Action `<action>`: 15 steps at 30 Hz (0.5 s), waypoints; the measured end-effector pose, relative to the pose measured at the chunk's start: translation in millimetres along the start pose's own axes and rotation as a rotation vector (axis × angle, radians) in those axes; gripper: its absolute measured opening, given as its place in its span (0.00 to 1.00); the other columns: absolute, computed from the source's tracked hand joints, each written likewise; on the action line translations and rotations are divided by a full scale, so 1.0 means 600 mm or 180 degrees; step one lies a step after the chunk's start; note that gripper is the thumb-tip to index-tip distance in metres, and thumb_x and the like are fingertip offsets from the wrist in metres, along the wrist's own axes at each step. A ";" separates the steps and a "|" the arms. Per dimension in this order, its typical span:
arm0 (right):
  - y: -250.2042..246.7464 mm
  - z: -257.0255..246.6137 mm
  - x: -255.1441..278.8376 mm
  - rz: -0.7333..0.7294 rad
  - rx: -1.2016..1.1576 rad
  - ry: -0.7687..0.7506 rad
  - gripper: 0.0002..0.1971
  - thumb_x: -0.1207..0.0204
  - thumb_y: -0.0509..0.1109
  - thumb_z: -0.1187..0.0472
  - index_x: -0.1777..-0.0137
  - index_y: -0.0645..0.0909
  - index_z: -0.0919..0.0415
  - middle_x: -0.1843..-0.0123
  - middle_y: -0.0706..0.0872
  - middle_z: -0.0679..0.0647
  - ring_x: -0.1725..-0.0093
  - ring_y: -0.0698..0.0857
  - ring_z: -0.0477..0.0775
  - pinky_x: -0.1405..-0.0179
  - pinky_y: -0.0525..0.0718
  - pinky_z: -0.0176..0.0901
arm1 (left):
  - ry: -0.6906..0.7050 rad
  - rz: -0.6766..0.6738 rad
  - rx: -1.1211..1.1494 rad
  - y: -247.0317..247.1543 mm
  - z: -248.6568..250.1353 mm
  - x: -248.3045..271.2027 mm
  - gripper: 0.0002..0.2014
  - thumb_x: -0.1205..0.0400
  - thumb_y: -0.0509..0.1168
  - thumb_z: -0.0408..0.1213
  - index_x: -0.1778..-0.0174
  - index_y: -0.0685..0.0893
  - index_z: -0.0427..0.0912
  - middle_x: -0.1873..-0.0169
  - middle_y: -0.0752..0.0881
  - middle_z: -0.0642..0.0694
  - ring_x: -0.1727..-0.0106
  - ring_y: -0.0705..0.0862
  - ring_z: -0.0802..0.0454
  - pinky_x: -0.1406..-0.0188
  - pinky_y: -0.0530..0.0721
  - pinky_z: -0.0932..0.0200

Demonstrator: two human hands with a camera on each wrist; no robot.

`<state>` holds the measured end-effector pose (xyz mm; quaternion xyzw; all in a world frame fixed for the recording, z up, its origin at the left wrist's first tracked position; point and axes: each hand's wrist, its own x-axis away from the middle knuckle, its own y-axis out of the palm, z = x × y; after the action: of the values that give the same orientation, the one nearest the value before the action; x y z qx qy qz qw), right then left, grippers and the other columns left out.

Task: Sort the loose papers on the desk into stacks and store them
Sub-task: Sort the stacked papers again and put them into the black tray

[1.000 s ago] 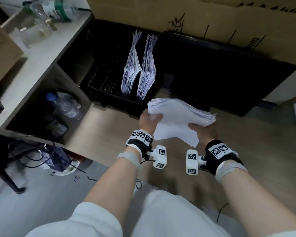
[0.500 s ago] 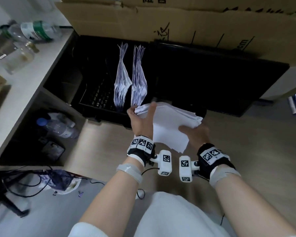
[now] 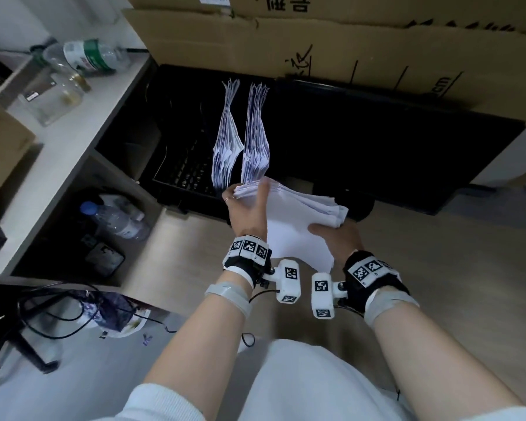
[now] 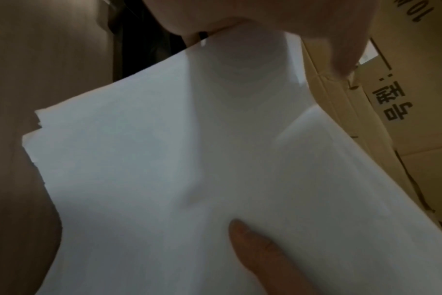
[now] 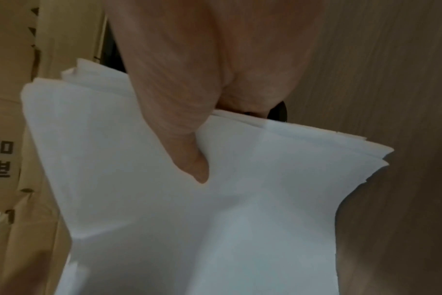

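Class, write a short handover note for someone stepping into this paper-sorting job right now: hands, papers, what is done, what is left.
Left hand grips the far corner of the paper stack; right hand pinches its near right edge, thumb on top. The stack is held above the desk, in front of the black file organizer.
Done: two paper bundles stand upright in the organizer.
Left: store this stack in the organizer.

Head downward; wrists close, paper-filled

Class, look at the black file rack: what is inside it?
Two bundles of papers stand upright inside the black file rack. Its right part is too dark to judge.
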<state>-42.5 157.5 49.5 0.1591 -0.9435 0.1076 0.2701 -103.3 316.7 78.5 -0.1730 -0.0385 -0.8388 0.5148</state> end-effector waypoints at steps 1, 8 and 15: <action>0.002 -0.003 0.002 0.0012 0.0010 0.0034 0.16 0.31 0.81 0.69 0.43 0.87 0.64 0.49 0.91 0.63 0.54 0.90 0.60 0.49 0.87 0.57 | -0.0014 -0.0010 -0.0053 -0.003 0.001 0.000 0.24 0.21 0.74 0.53 0.36 0.71 0.52 0.53 0.78 0.67 0.53 0.79 0.68 0.52 0.72 0.72; 0.002 0.002 0.010 0.0219 0.0136 0.0045 0.15 0.31 0.79 0.69 0.44 0.85 0.65 0.50 0.90 0.62 0.52 0.89 0.64 0.50 0.87 0.58 | -0.0030 -0.0283 0.0054 -0.022 -0.005 0.006 0.22 0.19 0.69 0.57 0.35 0.72 0.52 0.46 0.80 0.60 0.44 0.80 0.63 0.35 0.73 0.58; -0.001 -0.002 0.015 0.0627 -0.0523 0.0476 0.09 0.30 0.76 0.66 0.50 0.86 0.63 0.57 0.87 0.58 0.60 0.85 0.59 0.58 0.85 0.51 | -0.0019 -0.0690 -0.0939 -0.054 -0.050 0.019 0.27 0.26 0.71 0.23 0.30 0.77 0.43 0.47 0.87 0.47 0.44 0.87 0.46 0.38 0.86 0.47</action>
<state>-49.0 155.3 55.1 0.0346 -0.9374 0.0675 0.3399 -144.1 315.1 57.9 -0.2439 0.0650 -0.8854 0.3904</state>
